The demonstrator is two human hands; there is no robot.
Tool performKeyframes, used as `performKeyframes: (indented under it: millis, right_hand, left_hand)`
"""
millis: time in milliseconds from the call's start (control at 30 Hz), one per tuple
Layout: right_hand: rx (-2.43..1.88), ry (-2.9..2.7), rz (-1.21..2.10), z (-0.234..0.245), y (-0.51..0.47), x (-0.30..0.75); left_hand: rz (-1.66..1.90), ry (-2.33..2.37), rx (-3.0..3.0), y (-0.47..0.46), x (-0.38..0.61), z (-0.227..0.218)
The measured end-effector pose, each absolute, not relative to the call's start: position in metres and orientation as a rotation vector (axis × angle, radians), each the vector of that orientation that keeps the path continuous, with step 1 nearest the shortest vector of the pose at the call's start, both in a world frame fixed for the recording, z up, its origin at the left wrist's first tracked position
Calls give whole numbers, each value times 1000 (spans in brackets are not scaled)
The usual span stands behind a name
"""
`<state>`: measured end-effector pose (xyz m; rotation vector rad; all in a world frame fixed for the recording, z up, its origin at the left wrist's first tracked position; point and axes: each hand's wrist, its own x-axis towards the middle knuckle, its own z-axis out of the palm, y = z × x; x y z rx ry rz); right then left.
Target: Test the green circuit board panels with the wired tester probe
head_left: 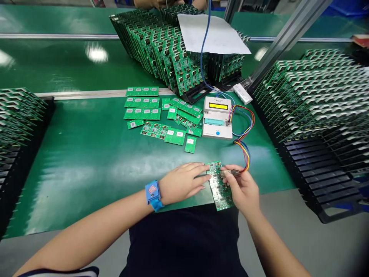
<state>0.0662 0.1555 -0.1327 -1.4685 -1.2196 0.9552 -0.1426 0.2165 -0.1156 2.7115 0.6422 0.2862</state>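
Observation:
A green circuit board [220,190] lies at the front edge of the bench, its near end jutting past the edge. My left hand [184,181], a blue strap on its wrist, rests flat with fingers stretched out, the tips touching the board's left edge. Between thumb and fingers, my right hand [245,188] pinches a cable connector [230,173] against the board's upper right side. Coloured wires [247,156] run from it to a white programmer [217,119] with a lit yellow display and a teal socket. Where the connector meets the board is partly hidden by my fingers.
Several green boards [142,102] lie in rows and a loose pile left of the programmer. Racks of upright boards stand at the back [161,50], right [319,100] and left [20,115]. A metal post [284,38] rises behind. Another person's hands [158,4] show at the top.

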Motion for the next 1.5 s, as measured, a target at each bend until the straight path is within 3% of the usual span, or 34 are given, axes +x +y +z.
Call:
performKeyframes:
  millis: [433, 767, 1500]
  right_hand:
    - [-1469, -1366, 920, -133, 155, 69]
    - [-1488, -1610, 655, -127, 161, 66]
    - [-1371, -1553, 688, -120, 167, 68]
  left_hand:
    - [295, 631, 2731, 217, -143, -117]
    - [311, 647, 2729, 217, -143, -117]
    - [403, 582, 2971, 225, -144, -124]
